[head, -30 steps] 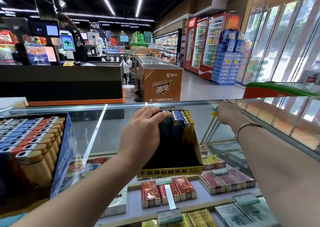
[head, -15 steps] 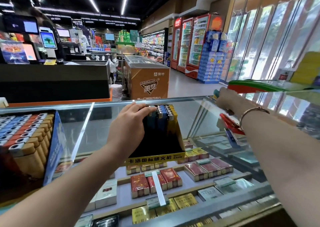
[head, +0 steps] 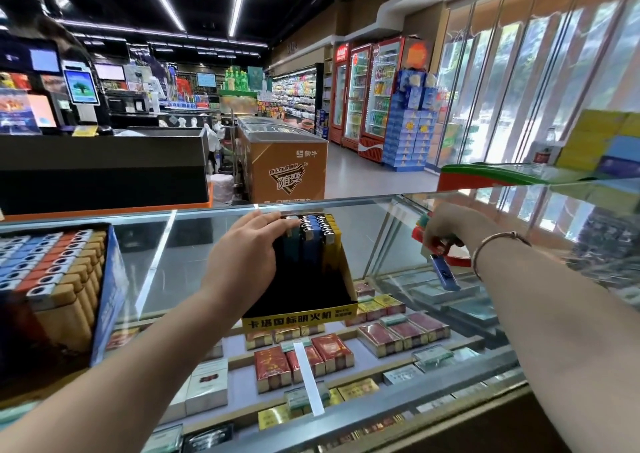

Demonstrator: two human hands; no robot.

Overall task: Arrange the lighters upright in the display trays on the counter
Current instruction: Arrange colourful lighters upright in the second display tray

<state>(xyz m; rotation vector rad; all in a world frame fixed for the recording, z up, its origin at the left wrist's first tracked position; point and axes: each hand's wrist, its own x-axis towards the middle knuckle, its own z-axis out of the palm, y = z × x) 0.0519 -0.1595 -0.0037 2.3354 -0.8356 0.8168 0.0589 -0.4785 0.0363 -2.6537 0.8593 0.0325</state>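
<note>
- left hand (head: 247, 255) lies over the far left part of the black and yellow display tray (head: 313, 293), fingers fairly straight, laid across the tops of the lighters there, palm against the tray's left side; nothing pinched that I can see
- tray sits mid-counter on the glass counter top (head: 180, 262), yellow front lip with printed characters faces the camera
- upright lighters in tray (head: 313, 241) stand packed at the far end, rows of teal, blue, yellow, metal caps up; near half of the tray looks dark, contents not clear
- right hand (head: 446, 229) out to the right above the glass, fingers curled round a bunch of loose lighters, red and green ones showing
- blue lighter (head: 445, 272) hangs tilted from below that hand, cap end up by the fingers, body pointing down and right, off the glass
- bracelet (head: 495, 248) on the right wrist
- second tray, blue box (head: 107, 290), at left counter edge, full of upright lighters (head: 52, 269) in blue, orange, tan rows
- cigarette packs (head: 304, 359) on the shelf under the glass
- brown chest freezer (head: 287, 172) and drink fridges (head: 367, 96) behind in the shop
</note>
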